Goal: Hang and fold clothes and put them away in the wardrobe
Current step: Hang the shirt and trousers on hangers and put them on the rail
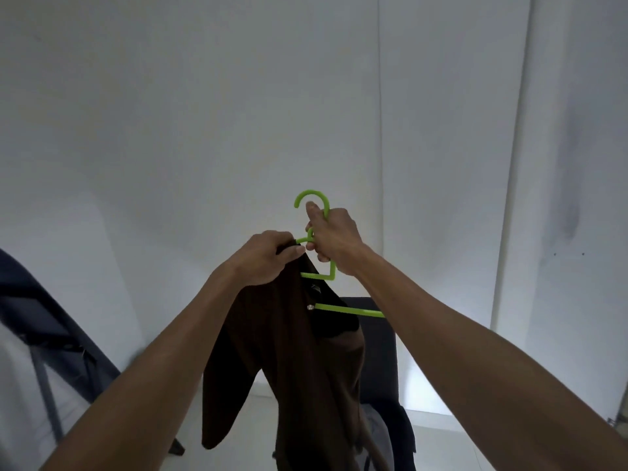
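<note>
Step in hand, by my read: getting the brown shirt seated on the green hanger before it goes to the wardrobe. Both are held up mid-air, centre of view, against a pale wall.

Grip state:
- Right hand: fingers curled round the hanger neck just below the hook; hook tip pokes out at 12 o'clock from the fist.
- Left hand: pinches the shirt fabric near the collar, at 9 o'clock from the right hand, touching the hanger's shoulder end.

Shirt hangs down toward 6 o'clock; one sleeve dangles at approx 7 o'clock. Hanger's lower bar sticks out bare at 4 o'clock from the collar, so that side isn't dressed yet, I'd say.

How to do it well (judgement):
- Keep the right hand firm on the neck so the hanger doesn't twist.
- With the left, pull the collar/shoulder seam over the hanger end, then do the other side.
- Check the collar sits centred under the hook; button area shouldn't snag on the bar.
- Let the fabric drop straight, no bunching.

Containers: none clearly in view. No wardrobe visible w/ certainty. A dark chair stands behind the shirt at 5 o'clock w/ dark and grey cloth lying on or by it; can't tell how much. A dark frame sits at 8 o'clock, purpose unclear.
</note>
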The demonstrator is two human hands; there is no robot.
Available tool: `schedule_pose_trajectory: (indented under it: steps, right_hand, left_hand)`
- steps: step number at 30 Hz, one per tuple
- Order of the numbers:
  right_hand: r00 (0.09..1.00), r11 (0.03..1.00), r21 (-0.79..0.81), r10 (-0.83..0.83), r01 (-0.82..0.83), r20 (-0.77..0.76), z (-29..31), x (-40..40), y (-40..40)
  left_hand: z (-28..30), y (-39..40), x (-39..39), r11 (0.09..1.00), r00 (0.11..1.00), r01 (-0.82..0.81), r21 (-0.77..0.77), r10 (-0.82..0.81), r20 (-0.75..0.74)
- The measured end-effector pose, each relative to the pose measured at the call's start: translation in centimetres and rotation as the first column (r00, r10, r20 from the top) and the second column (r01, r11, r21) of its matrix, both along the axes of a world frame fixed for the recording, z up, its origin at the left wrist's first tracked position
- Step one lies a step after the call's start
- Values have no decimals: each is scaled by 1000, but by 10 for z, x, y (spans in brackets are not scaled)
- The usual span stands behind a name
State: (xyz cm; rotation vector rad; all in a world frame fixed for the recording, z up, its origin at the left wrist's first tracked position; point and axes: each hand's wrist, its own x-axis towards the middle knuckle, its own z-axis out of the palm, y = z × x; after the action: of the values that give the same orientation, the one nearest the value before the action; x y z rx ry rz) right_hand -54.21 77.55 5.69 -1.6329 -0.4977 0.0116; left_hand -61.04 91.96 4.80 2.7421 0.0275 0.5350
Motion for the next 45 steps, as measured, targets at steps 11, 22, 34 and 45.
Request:
schedule_pose_trajectory:
  steps: [11, 22, 34, 45]
  right_hand:
    - [932, 852, -420, -190, 314, 310, -67, 0, -40]
    - [933, 924, -366, -33, -108, -359, -113, 15, -11]
    - [855, 931, 363, 160, 35, -493, -91, 31, -24]
    - [933, 961, 73, -240, 268, -268, -69, 41, -42]
  left_hand:
    - [-14, 16, 14, 908, 950, -98, -407, 207, 235]
    - [11, -7, 4, 782, 992, 5, -623, 75, 102]
    - [-22, 62, -24, 714, 942, -151, -683, 313, 119]
    - [-56, 75, -30, 671, 997, -25, -741, -38, -68]
